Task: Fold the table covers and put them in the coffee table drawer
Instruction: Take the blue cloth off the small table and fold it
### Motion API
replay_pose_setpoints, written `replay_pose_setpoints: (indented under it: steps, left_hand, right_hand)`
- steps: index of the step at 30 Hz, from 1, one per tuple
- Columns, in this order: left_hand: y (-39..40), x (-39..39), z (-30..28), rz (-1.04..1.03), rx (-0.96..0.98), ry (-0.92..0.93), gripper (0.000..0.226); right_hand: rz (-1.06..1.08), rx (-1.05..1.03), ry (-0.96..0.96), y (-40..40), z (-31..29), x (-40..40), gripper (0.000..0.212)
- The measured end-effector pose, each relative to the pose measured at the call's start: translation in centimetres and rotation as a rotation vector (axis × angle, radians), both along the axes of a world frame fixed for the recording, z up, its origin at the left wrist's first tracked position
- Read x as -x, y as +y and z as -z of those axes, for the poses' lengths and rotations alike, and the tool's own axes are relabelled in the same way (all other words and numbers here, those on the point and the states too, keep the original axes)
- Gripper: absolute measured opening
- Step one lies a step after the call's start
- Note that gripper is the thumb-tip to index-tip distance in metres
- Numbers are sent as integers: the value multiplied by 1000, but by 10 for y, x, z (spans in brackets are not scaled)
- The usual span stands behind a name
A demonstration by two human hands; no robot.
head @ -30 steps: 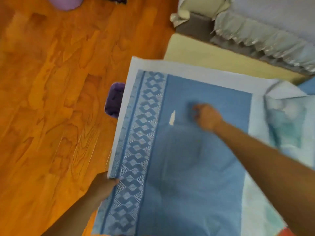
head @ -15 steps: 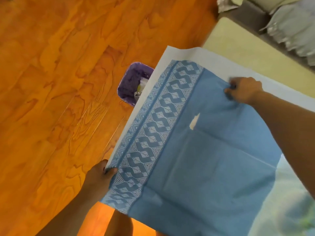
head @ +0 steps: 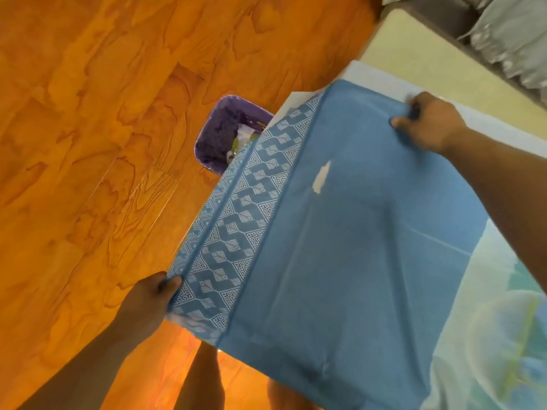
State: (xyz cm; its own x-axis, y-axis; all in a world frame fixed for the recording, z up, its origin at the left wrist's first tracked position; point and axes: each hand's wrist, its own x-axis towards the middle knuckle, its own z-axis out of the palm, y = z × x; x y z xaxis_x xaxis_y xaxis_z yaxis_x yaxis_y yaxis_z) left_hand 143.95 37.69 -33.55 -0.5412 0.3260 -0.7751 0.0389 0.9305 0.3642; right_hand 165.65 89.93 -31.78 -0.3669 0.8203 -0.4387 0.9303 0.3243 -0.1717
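A blue table cover (head: pixel 340 261) with a white geometric border band along its left side is lifted off the surface and stretched between my hands. My left hand (head: pixel 148 300) pinches its near left corner at the border. At the far edge, my right hand (head: pixel 429 122) grips a bunch of the plain blue cloth. The cover has a small white torn patch near its middle. Under it lies a white sheet (head: pixel 370 74) on a cream table top (head: pixel 444 63). A second, pale green and white cover (head: pixel 497 321) lies at the right. No drawer is in view.
A purple bin (head: pixel 225 134) with scraps inside stands on the orange wood floor (head: pixel 88 143), partly hidden by the cover's left edge. A sofa with a grey frilled cover (head: pixel 509 34) fills the top right. My legs (head: pixel 204 377) show below the cloth.
The right hand has carried the far edge of the blue cover up and toward the far side. The left corner has lifted too, and more of the purple bin shows.
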Motion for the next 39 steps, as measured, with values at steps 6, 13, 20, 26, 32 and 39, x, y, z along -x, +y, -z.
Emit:
replay_pose_setpoints:
  steps: [6,13,20,26,32,39]
  left_hand:
    - [-6,0,-8,1,-36,47,51]
    - [-6,1,-14,-150,-45,43,36]
    - [-9,-14,-6,-47,46,261,38]
    - [7,-4,-12,-42,23,442,47]
    - [12,-7,-24,-69,75,257,33]
    - [-14,-10,-49,89,284,135,41]
  right_hand:
    - [15,-102,-89,14,-21,-46,27]
    - [80,-88,-184,68,-11,-31,70]
    - [99,-185,-372,45,7,-110,38]
    - [145,-439,-318,68,1,-93,52]
    - [-162,-303,226,-132,10,-109,56]
    - [1022,236,172,-429,-44,-218,13]
